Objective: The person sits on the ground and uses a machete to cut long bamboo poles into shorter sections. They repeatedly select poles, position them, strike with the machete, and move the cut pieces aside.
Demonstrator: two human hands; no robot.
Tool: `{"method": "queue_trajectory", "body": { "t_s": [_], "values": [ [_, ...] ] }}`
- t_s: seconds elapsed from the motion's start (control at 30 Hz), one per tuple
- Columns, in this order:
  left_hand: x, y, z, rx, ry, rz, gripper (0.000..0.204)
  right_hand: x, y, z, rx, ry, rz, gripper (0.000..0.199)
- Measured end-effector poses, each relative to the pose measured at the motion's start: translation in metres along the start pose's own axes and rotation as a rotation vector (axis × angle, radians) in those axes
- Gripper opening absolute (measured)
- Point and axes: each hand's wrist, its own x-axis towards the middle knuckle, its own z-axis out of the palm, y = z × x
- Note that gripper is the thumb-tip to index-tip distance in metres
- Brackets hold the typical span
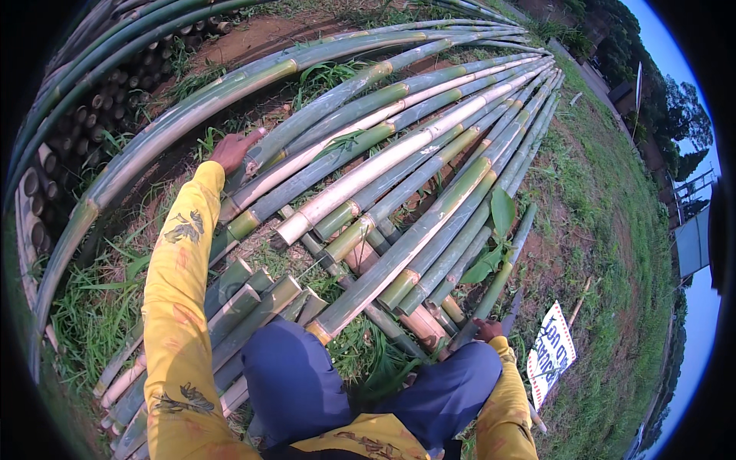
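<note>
Long green bamboo poles (376,149) lie side by side, fanning toward me with their cut ends nearest. My left hand (234,151), reaching out in a yellow patterned sleeve, grips the near end of one bamboo pole (307,115) on the left of the fan. Low on the right, beside my knee, my right hand (488,330) is closed. A dark, flat blade (513,311), like a machete's, rises from it; the handle is hidden in my fingers. Just beside that hand lies the end of a thinner bamboo pole (506,268) at the fan's right edge.
Shorter bamboo pieces (253,307) are bunched by my left leg. Crosswise bamboo lengths (391,330) lie under the fan. Stacked bamboo (84,123) stands at far left, with a long curved pole (153,142) before it. A white sign (550,354) on a stick leans over grass at right.
</note>
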Motion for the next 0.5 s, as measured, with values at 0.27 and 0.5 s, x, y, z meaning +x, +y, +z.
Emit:
{"method": "queue_trajectory", "body": {
  "t_s": [0.27,0.5],
  "values": [
    [0.042,0.022,0.020,0.147,-0.137,-0.052,0.092,-0.054,0.004,-0.030,0.081,0.148,-0.012,0.073],
    [0.077,0.019,0.037,0.335,-0.281,0.046,0.068,-0.101,0.041,-0.093,0.269,0.233,-0.064,0.096]
  ]
}}
